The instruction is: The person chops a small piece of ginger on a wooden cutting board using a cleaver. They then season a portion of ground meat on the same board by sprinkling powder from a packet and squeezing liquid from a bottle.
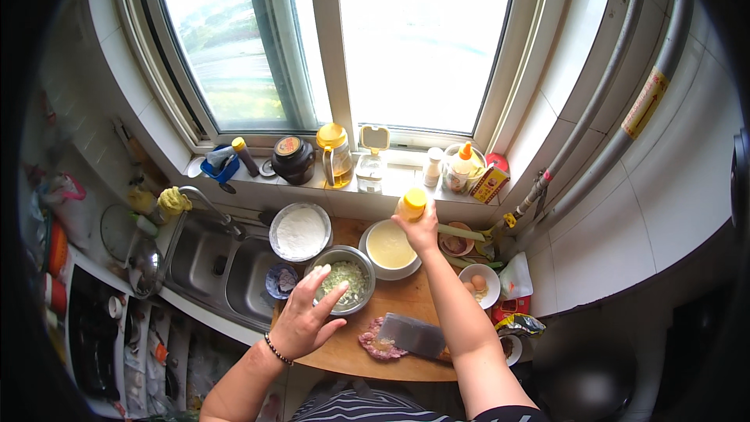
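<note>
My right hand (pixel 423 227) is closed around a small jar with a yellow lid (pixel 413 198), held above the far rim of a bowl of pale yellow batter or liquid (pixel 391 245). My left hand (pixel 309 317) hovers with spread fingers, holding nothing, by the near left edge of a metal bowl of chopped pale green vegetable (pixel 347 285). Behind that stands a bowl of white powder (pixel 300 233). A cleaver (pixel 412 335) lies flat, its blade partly over minced meat (pixel 379 344), on the wooden board (pixel 340 357). My right forearm hides part of the board.
A double steel sink (pixel 198 252) lies left, beside a small blue bowl (pixel 282 281). On the sill stand a dark jar (pixel 293 164), an oil jug (pixel 335 158) and a squeeze bottle (pixel 460 169). A bowl with eggs (pixel 479 286) and a dark wok (pixel 580 363) are right.
</note>
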`<action>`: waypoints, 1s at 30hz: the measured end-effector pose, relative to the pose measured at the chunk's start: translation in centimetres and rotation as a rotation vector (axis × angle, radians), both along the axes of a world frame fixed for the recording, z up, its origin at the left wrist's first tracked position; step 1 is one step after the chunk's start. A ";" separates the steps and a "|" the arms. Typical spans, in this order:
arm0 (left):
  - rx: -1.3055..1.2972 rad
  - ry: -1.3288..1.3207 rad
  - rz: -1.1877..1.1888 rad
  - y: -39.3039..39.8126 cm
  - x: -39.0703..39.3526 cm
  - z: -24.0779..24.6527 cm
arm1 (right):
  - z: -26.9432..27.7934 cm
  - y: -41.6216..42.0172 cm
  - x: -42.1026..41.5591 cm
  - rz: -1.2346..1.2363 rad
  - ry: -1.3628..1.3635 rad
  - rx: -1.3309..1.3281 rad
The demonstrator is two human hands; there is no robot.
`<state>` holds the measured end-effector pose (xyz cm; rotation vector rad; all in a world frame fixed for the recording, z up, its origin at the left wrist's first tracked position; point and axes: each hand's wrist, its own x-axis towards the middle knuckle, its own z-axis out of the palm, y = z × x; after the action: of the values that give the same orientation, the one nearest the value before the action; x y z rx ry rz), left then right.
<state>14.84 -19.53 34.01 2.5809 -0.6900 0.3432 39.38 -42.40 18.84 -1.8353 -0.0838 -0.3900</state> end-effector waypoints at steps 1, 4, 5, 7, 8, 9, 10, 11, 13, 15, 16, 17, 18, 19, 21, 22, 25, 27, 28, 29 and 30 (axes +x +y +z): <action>0.009 0.050 0.033 1.0 -1.5 -1.1 | -0.2 0.9 1.6 -0.038 0.024 0.063; 0.019 0.177 0.134 4.2 -6.5 -4.4 | -1.0 3.5 5.1 -0.183 -0.001 0.085; 0.010 0.219 0.163 5.1 -8.1 -5.6 | -1.7 3.8 6.3 -0.233 -0.035 0.066; -0.043 0.321 0.276 7.0 -12.2 -7.7 | -2.0 5.0 7.3 -0.349 -0.061 -0.020; -0.071 0.377 0.332 7.8 -14.0 -8.4 | -2.1 5.5 7.5 -0.423 -0.055 -0.092; -0.090 0.390 0.383 8.5 -15.5 -9.0 | -1.9 6.1 7.7 -0.495 -0.049 -0.165; -0.109 0.413 0.442 8.9 -17.4 -9.3 | -1.7 6.5 7.5 -0.510 0.018 -0.241; -0.129 0.436 0.496 9.3 -18.8 -9.7 | -1.3 6.7 7.5 -0.510 0.038 -0.276; -0.174 0.444 0.569 9.2 -19.7 -9.8 | -1.8 5.2 7.8 -0.502 -0.001 -0.254; -0.181 0.461 0.617 9.5 -20.9 -10.3 | -1.8 4.8 5.6 -0.469 -0.097 -0.244; -0.175 0.447 0.620 9.4 -21.1 -10.3 | -1.7 3.9 4.1 -0.376 -0.179 -0.215; -0.183 0.459 0.622 9.4 -21.4 -10.5 | -2.0 2.7 1.3 -0.311 -0.204 -0.219; -0.197 0.461 0.626 9.4 -21.7 -10.6 | -1.5 1.7 -2.3 -0.195 -0.157 -0.161; -0.213 0.464 0.619 9.2 -21.6 -10.9 | -2.5 -0.4 -5.6 -0.090 -0.147 -0.128; -0.224 0.477 0.562 9.0 -20.8 -11.3 | -4.9 -5.4 -13.4 0.082 -0.005 -0.336; -0.230 0.481 0.531 8.8 -20.3 -11.5 | -6.9 -8.5 -17.3 0.152 0.049 -0.504; -0.218 0.464 0.441 8.7 -19.3 -12.3 | -8.4 -12.8 -27.8 0.152 0.365 -0.824; -0.217 0.467 0.365 8.2 -17.7 -12.4 | -9.0 -14.2 -31.5 0.130 0.506 -0.960; -0.206 0.466 0.335 8.0 -17.3 -12.7 | -9.1 -14.3 -32.5 0.136 0.522 -0.996; -0.193 0.462 0.302 7.8 -16.8 -13.0 | -8.7 -14.1 -33.3 0.140 0.537 -1.029; -0.192 0.456 0.265 7.5 -16.1 -13.0 | -9.1 -14.4 -33.2 0.167 0.510 -1.046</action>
<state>-1.23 -12.03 21.00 2.4376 -0.1460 -0.0990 6.14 -56.78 9.70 -2.8720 -0.0954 0.3341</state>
